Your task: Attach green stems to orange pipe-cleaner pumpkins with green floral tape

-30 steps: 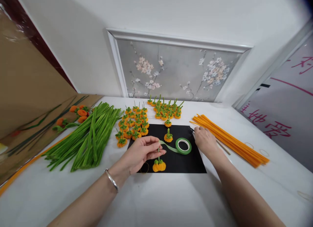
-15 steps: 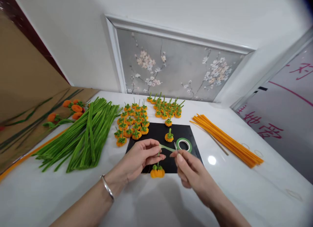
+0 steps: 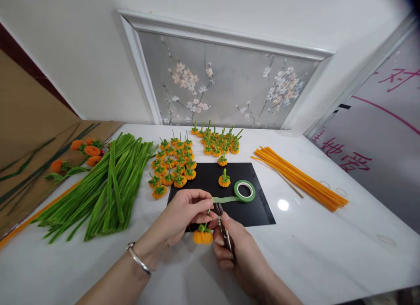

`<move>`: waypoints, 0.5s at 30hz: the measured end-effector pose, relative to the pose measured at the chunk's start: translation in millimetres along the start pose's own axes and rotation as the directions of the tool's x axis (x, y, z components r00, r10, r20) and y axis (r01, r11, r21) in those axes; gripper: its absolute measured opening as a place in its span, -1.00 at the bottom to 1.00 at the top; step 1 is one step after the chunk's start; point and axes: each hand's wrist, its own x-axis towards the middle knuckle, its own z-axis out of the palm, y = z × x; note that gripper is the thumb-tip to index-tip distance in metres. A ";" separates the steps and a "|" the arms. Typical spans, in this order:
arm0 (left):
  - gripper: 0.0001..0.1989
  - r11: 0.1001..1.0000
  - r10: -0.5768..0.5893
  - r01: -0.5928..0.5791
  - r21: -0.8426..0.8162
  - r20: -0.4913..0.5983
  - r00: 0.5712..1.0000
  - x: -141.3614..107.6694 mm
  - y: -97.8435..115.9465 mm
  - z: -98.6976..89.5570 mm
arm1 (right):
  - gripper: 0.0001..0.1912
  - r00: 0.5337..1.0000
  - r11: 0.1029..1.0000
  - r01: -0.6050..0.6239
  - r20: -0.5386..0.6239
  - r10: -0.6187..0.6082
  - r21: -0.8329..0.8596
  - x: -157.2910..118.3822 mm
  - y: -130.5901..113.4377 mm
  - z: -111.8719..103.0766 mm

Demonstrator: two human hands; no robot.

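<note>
My left hand (image 3: pixel 188 211) pinches the thin green stem of a small orange pipe-cleaner pumpkin (image 3: pixel 202 236), which hangs below the fingers. The same fingertips hold the end of a green strip of floral tape (image 3: pixel 228 200). That strip runs right to its roll (image 3: pixel 244 191), which lies on a black mat (image 3: pixel 259 213). My right hand (image 3: pixel 234 248) is closed around dark-handled pliers (image 3: pixel 226 235). Their jaws are at the strip, close to my left fingertips; whether they touch it I cannot tell. One more pumpkin (image 3: pixel 224 179) stands on the mat behind.
Finished-looking pumpkins with green stems stand in two groups, one left (image 3: pixel 173 163) and one at the back (image 3: pixel 216 143). Green pipe cleaners (image 3: pixel 108 187) are heaped at left, orange ones (image 3: pixel 300 178) at right. Orange flowers (image 3: pixel 92 151) lie on brown cardboard (image 3: pixel 105 127). A wall closes the back.
My right hand has moved left and lower, bringing the pliers up to the tape by my left fingers. The strip now shows running straight to the roll. The view has shifted slightly.
</note>
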 end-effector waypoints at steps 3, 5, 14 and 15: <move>-0.88 1.000 0.013 -0.013 0.020 0.018 1.000 0.1 -0.8 0.7 | -0.50 1.000 1.000 -0.004 -0.001 0.004 -0.001 3.5 -2.2 1.9; -0.88 1.000 0.020 -0.020 0.013 0.014 1.000 0.2 -1.0 1.1 | -0.48 1.000 1.000 0.011 0.006 -0.011 0.014 5.3 -3.2 3.8; -0.91 1.000 0.012 -0.012 -0.002 -0.005 1.000 0.7 -2.5 -1.5 | -0.42 0.999 0.999 0.053 0.005 -0.053 0.013 10.5 -1.5 8.3; -0.91 1.000 0.011 -0.011 -0.003 -0.005 1.000 0.7 -2.5 -1.7 | -0.41 0.999 0.998 0.054 0.002 -0.054 0.014 11.1 -1.8 8.4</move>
